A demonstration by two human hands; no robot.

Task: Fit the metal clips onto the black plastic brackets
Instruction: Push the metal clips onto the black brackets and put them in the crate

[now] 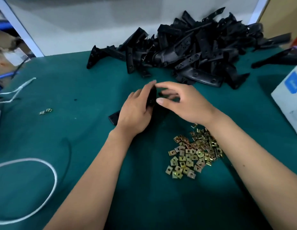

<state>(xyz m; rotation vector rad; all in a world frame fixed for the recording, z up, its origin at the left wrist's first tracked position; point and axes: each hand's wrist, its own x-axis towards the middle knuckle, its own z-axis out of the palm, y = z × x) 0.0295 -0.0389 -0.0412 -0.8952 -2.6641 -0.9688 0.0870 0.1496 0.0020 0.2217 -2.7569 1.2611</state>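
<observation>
My left hand [136, 112] grips a black plastic bracket [152, 98] at the middle of the green table, and the bracket's lower end [114, 117] pokes out to the left of that hand. My right hand [182, 101] hovers just right of the bracket with its fingers curled toward it; blur hides whether a clip sits between the fingertips. A pile of several brass-coloured metal clips [192, 155] lies under my right forearm. A big heap of black brackets [191, 50] fills the back of the table.
Two loose clips [46, 111] lie at the left. A white cord [28, 165] loops at the front left and a white-and-blue box [288, 100] stands at the right edge. The green mat [88, 90] meets a white wall behind the heap.
</observation>
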